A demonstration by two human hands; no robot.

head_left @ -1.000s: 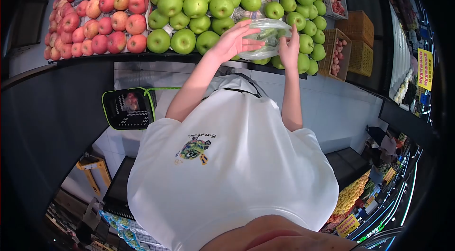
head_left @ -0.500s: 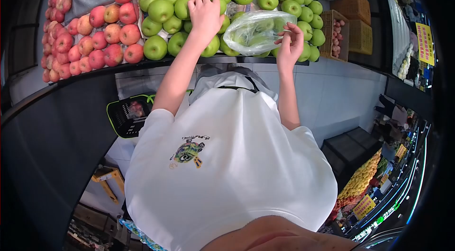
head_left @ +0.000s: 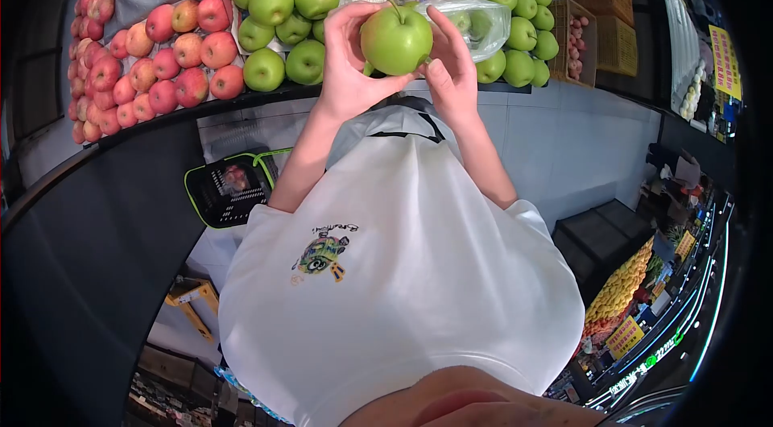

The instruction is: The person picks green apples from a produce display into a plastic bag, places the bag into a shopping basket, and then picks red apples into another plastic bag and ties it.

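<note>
**Green apple held between two bare hands at a fruit display**

The left hand [head_left: 352, 64] is partly open and curved round a smooth, glossy green apple [head_left: 396, 40], fingers on its left side and thumb along its near side. The right hand [head_left: 452, 68] is loosely cupped at the apple's right, its thumb bent near the fruit and its fingers reaching past it. The apple is held above the near edge of the display, its thin brown stem pointing up and away.

A clear, crinkled plastic bag [head_left: 485, 31] lies just beyond the right hand; whether those fingers grip it cannot be told. Round green apples [head_left: 271, 5] fill the display behind, some on printed paper, with red-blushed apples [head_left: 192, 87] to the left.

The white shirt [head_left: 419, 266] has a colourful cartoon print [head_left: 320, 256] under small, distorted lettering. At far right, a yellow sign [head_left: 725, 62] carries red characters, too small to read surely. On the left, a black slotted basket [head_left: 233, 200] with a bright green rim holds bagged reddish fruit [head_left: 234, 179].
</note>
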